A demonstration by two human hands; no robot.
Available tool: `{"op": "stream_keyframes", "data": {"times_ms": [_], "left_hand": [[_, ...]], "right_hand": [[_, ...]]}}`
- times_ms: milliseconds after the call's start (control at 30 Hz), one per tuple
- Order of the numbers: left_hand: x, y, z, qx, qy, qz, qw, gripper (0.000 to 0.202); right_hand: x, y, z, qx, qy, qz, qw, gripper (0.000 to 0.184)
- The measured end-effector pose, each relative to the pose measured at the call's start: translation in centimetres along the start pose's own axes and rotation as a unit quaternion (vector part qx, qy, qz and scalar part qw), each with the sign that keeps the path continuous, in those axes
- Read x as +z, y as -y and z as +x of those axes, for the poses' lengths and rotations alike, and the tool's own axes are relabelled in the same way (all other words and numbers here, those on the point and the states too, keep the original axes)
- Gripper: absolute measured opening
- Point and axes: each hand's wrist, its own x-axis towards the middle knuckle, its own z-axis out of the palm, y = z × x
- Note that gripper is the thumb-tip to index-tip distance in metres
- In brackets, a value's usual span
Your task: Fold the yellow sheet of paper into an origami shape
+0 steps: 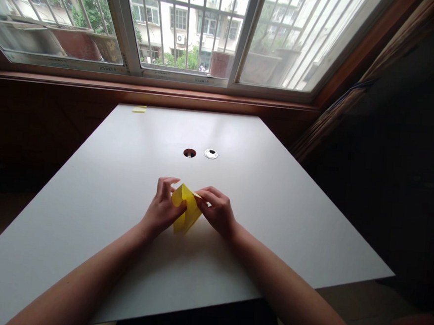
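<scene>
A piece of folded yellow paper [191,212] is held up between my two hands, above the near middle of the white table [128,265]. My left hand [164,204] grips its left side, the thumb on the near face and the other fingers curled behind. With thumb and fingers pinched together, my right hand [216,209] holds the paper's upper right corner. The sheet stands partly opened along its folds, with a peak at the top. Some fingertips of the left hand are hidden behind it.
Beyond the hands, a round hole [190,153] is cut in the tabletop, with a silvery round cover [210,154] beside it. A small yellow strip [139,109] lies at the far left edge. A barred window [185,31] rises behind the table, and a curtain [340,102] hangs at right.
</scene>
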Motion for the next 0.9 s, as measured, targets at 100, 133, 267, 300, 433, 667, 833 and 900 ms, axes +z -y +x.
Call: {"op": "stream_keyframes", "data": {"times_ms": [100, 133, 267, 300, 433, 667, 833, 900], "left_hand": [[-0.3, -0.2, 0.1, 0.007, -0.011, 0.002, 1.000, 0.050], [-0.4, -0.3, 0.2, 0.010, -0.015, 0.000, 1.000, 0.048], [-1.1, -0.3, 0.6, 0.039, -0.016, 0.024, 0.999, 0.037], [-1.3, -0.2, 0.7, 0.051, -0.014, 0.034, 0.998, 0.035], [-1.8, -0.1, 1.1, 0.089, 0.007, 0.020, 0.996, 0.036], [-1.5, 0.1, 1.2, -0.035, 0.080, -0.206, 0.975, 0.044], [-1.1, 0.3, 1.2, -0.198, 0.159, -0.453, 0.855, 0.038], [-1.3, 0.2, 1.3, -0.206, 0.185, -0.504, 0.818, 0.038]], "right_hand": [[-0.2, -0.2, 0.0, -0.005, -0.009, -0.005, 1.000, 0.016], [-0.2, -0.3, 0.0, -0.007, -0.009, -0.008, 1.000, 0.016], [-0.6, -0.6, 0.0, -0.024, -0.010, -0.020, 0.999, 0.019], [-0.7, -0.7, 0.0, -0.027, -0.012, -0.020, 0.999, 0.020], [-1.0, -0.9, 0.0, -0.042, -0.024, -0.011, 0.999, 0.026], [-1.8, -0.9, 0.4, -0.052, -0.020, 0.025, 0.998, 0.026], [-2.1, -1.2, 0.4, -0.047, -0.022, 0.033, 0.998, 0.025], [-2.1, -1.4, 0.4, -0.049, -0.020, 0.033, 0.998, 0.025]]}}
